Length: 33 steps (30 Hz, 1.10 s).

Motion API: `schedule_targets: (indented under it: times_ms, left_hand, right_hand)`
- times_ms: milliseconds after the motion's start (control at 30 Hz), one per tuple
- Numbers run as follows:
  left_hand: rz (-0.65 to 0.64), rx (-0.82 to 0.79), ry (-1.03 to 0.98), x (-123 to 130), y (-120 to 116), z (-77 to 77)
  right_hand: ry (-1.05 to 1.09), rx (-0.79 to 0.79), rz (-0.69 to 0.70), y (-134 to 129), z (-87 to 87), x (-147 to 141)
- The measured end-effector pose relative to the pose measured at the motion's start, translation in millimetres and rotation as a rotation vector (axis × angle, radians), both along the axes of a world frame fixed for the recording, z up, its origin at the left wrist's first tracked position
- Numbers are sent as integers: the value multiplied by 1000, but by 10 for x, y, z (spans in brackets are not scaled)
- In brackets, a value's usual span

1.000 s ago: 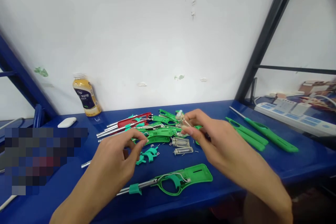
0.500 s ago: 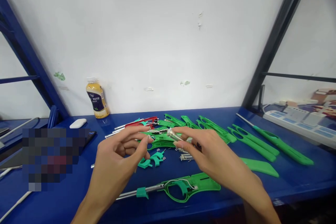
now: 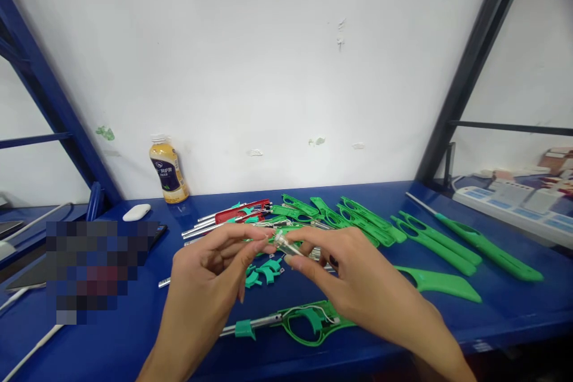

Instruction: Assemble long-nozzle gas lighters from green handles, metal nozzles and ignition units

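Observation:
Between thumb and fingers, my right hand (image 3: 347, 265) holds a small clear tube-like part (image 3: 286, 245) with a whitish end. My left hand (image 3: 215, 268) is pinched at that end; whatever its fingertips grip is too small to make out. Below the hands lies an open green lighter half (image 3: 304, 340) with a metal rod, white wire and teal trigger. Loose teal pieces (image 3: 266, 273) rest just behind the left fingers. Behind both hands are red lighter halves (image 3: 237, 213) with metal rods and several green shells (image 3: 367, 224).
At right lie green handles (image 3: 441, 245), a long green lighter (image 3: 492, 248) and a curved green shell (image 3: 447, 285). A power strip (image 3: 505, 209) is beyond. A yellow bottle (image 3: 169, 172), white case (image 3: 136, 212) and dark phone (image 3: 154, 236) stand or lie left.
My hands have come together, the left fingertips now meeting the end of the clear part. My right hand has moved left and slightly down. The view has shifted slightly.

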<state>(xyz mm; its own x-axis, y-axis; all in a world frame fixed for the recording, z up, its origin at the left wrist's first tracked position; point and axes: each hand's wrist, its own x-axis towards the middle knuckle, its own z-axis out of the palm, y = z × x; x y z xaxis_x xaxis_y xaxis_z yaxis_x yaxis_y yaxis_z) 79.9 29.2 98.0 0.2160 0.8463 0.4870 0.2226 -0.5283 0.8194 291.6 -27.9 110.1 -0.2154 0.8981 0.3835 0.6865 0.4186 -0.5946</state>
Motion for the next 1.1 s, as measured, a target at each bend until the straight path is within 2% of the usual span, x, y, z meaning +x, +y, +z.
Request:
schedule_targets:
  times_ms: [333, 767, 1100]
  left_hand:
    - [114, 90, -43, 37, -21, -16]
    - [86, 143, -33, 75, -16, -52]
    - [95, 184, -45, 36, 0, -67]
  right_hand:
    - [-2, 16, -5, 16, -38, -37]
    - [39, -30, 61, -12, -15, -67]
    - [70, -34, 18, 21, -56, -91]
